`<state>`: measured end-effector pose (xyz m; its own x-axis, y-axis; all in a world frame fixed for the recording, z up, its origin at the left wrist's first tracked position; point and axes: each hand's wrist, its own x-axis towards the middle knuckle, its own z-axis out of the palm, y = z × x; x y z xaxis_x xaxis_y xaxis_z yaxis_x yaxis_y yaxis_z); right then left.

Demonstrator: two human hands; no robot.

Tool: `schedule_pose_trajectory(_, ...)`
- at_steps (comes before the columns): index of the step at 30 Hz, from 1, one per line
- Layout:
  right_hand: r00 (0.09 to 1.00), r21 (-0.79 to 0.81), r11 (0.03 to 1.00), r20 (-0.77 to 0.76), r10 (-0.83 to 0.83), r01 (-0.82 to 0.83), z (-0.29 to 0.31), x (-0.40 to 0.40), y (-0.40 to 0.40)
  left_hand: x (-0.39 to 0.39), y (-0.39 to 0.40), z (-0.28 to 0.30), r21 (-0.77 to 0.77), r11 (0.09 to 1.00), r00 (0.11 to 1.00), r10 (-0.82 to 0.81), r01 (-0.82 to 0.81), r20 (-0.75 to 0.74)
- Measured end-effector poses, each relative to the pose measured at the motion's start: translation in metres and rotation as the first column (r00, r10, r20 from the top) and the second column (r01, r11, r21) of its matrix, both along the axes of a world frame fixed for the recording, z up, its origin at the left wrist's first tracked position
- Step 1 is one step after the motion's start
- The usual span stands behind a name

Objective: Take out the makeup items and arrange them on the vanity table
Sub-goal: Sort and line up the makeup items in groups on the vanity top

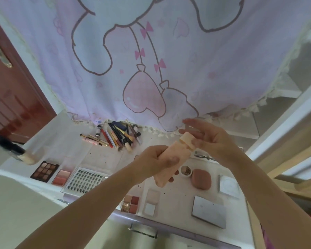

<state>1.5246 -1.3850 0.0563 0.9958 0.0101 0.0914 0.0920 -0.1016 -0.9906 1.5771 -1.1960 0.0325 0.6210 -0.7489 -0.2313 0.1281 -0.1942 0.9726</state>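
Note:
My left hand (155,161) grips the body of a peach-coloured tube (176,157), held tilted above the white vanity table (104,155). My right hand (208,137) pinches the tube's cap (187,140) at the upper end, its other fingers stretched out. Laid out on the table below are an eyeshadow palette (44,171), a blush palette (61,177), a lash tray (86,179), a small quad palette (130,203), a pale compact (151,202), a grey flat case (209,211), a brown pouch (201,178) and a white square compact (229,186).
Several pencils, brushes and small tubes (115,136) lie in a pile by the hanging pink cartoon cloth (151,69). A bottle with a dark cap (16,151) stands at the left edge. A small round jar (186,170) and an eyelash curler (204,155) sit under my hands. A drawer handle (142,230) shows at the front.

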Motion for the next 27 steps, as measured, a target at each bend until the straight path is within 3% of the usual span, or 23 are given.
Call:
schedule_pose_trajectory(6,0.992,0.129,0.989,-0.096,0.084,-0.071,-0.004,0.003,0.003,-0.006,0.009,0.0,-0.037,0.999,0.998,0.002,-0.005,-0.063)
schedule_pose_trajectory(11,0.982,0.055,0.995,-0.167,0.087,-0.079,-0.003,0.005,0.005,-0.004,0.016,-0.003,-0.007,1.0,0.996,0.002,-0.003,-0.09)
schedule_pose_trajectory(16,0.977,0.184,0.982,-0.203,0.072,-0.034,-0.021,0.003,0.008,-0.008,0.02,-0.016,0.031,0.999,0.991,0.026,-0.023,-0.128)
schedule_pose_trajectory(22,0.936,0.0,0.997,-0.342,-0.076,0.081,-0.076,-0.002,0.014,-0.024,0.011,-0.059,0.284,0.958,0.998,0.026,-0.04,0.053)
schedule_pose_trajectory(27,0.829,-0.084,0.985,-0.532,-0.173,0.152,-0.132,-0.01,0.016,-0.044,0.001,-0.108,0.451,0.893,1.0,-0.007,0.016,-0.022)
